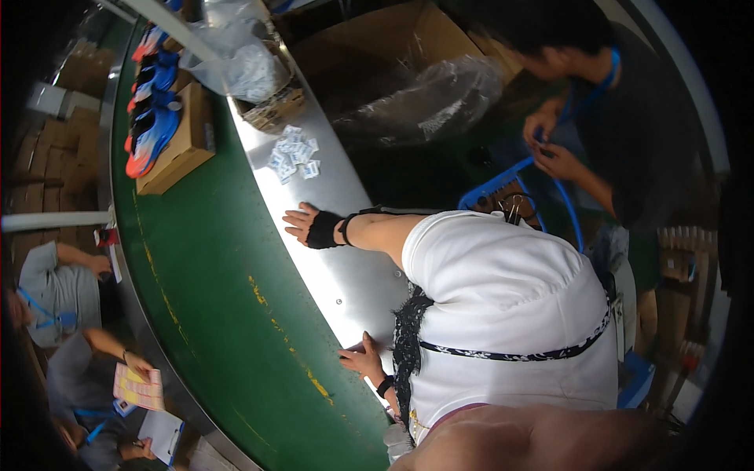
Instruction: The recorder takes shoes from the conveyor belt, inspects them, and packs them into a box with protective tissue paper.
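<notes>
My right hand (298,221), with a black wrist wrap (323,229), lies palm down and open, fingers spread, on the silvery metal ledge (314,271). Lower down the ledge rests my left hand (363,361), also open, its fingers at the edge by the green conveyor belt (236,267) and its thumb raised. A dark band circles that wrist. Neither hand holds anything. Beyond my right hand, a loose pile of small white packets (294,153) sits on the metal, nearest to that hand and apart from it.
Blue and orange shoes (153,135) and a brown box (182,145) stand on the belt's far left. Plastic bags (255,67) lie past the packets. A co-worker (652,133) stands at upper right by a blue frame (495,180). Two people stand across the belt, one with papers (137,386).
</notes>
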Demonstrator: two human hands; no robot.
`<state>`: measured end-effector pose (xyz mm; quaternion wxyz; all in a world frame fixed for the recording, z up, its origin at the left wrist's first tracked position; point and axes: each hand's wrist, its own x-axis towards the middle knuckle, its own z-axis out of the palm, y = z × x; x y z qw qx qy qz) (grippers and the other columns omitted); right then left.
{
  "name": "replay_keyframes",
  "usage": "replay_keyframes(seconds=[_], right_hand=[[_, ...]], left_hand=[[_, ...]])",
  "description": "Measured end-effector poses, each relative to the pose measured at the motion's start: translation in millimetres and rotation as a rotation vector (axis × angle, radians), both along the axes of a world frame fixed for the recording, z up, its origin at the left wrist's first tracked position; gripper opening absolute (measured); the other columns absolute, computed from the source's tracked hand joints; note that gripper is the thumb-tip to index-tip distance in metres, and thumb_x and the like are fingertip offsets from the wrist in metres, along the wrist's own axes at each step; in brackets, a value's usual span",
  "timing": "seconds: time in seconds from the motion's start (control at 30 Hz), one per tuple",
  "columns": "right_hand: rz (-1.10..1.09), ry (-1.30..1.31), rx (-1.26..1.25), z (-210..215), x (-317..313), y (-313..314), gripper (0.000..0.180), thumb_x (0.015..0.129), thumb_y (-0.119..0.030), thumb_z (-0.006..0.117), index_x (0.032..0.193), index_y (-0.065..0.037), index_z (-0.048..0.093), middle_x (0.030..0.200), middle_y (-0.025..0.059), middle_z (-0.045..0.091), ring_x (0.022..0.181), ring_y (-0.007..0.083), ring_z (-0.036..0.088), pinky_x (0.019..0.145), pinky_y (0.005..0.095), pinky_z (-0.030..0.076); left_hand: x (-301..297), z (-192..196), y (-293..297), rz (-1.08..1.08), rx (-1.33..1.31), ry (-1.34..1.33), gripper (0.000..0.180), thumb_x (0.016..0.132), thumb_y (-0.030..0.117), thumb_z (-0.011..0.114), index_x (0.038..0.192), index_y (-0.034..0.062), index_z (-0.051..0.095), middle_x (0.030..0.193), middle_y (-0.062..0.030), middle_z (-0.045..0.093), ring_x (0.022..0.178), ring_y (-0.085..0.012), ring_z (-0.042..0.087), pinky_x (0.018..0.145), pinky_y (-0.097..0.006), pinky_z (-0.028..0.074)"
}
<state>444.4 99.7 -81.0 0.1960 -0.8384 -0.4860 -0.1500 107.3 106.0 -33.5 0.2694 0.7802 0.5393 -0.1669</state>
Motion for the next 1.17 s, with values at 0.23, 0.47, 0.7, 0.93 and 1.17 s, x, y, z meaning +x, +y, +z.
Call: replay_keyframes(seconds=[0.23, 0.47, 0.7, 0.93, 1.17], right_hand=[[-0.134, -0.058, 0.174, 3, -10, 7, 0.022, 0.077, -0.015, 0.046, 0.094, -0.004, 0.057, 0.117, 0.0137, 0.051, 0.112, 0.0261, 0.044, 0.088, 0.0432, 0.033], [-0.138, 0.155, 0.335, 4, -83, -11, 0.019, 0.076, -0.008, 0.05, 0.09, 0.002, 0.057, 0.111, 0.018, 0.052, 0.11, 0.0312, 0.045, 0.089, 0.0426, 0.036], [0.101, 0.128, 0.248, 12, -103, -44, 0.013, 0.076, -0.007, 0.051, 0.084, 0.001, 0.056, 0.106, 0.0165, 0.054, 0.11, 0.0302, 0.045, 0.089, 0.0397, 0.037], [0.156, 0.15, 0.222, 14, -88, -55, 0.013, 0.076, -0.007, 0.051, 0.084, 0.001, 0.056, 0.105, 0.0156, 0.054, 0.111, 0.0306, 0.043, 0.089, 0.0399, 0.037], [0.188, 0.77, 0.14, -10, -130, 14, 0.013, 0.075, -0.01, 0.048, 0.078, -0.001, 0.057, 0.094, 0.0162, 0.056, 0.094, 0.03, 0.05, 0.079, 0.0369, 0.042]], left_hand=[[0, 2, 11, -0.058, -0.015, -0.037, 0.101, 0.07, 0.06, 0.057, 0.131, -0.0086, 0.015, 0.128, -0.0351, 0.021, 0.12, -0.0443, 0.023, 0.096, -0.052, 0.023], [-10, -12, 19, -0.116, 0.056, -0.061, 0.099, 0.072, 0.059, 0.056, 0.13, -0.0103, 0.015, 0.121, -0.0297, 0.031, 0.113, -0.0404, 0.032, 0.09, -0.049, 0.031], [-25, -29, 27, -0.156, 0.14, -0.067, 0.096, 0.075, 0.058, 0.053, 0.13, -0.0117, 0.016, 0.124, -0.03, 0.032, 0.114, -0.0422, 0.034, 0.093, -0.046, 0.031], [17, 7, 4, -0.062, 0.075, -0.036, 0.092, 0.074, 0.054, 0.056, 0.13, -0.009, 0.019, 0.126, -0.0303, 0.032, 0.116, -0.0385, 0.035, 0.095, -0.043, 0.03], [-10, 10, -3, 0.182, 0.135, -0.537, 0.071, 0.076, 0.034, 0.064, 0.123, -0.0099, 0.033, 0.127, -0.0284, 0.034, 0.118, -0.04, 0.034, 0.098, -0.04, 0.028]])
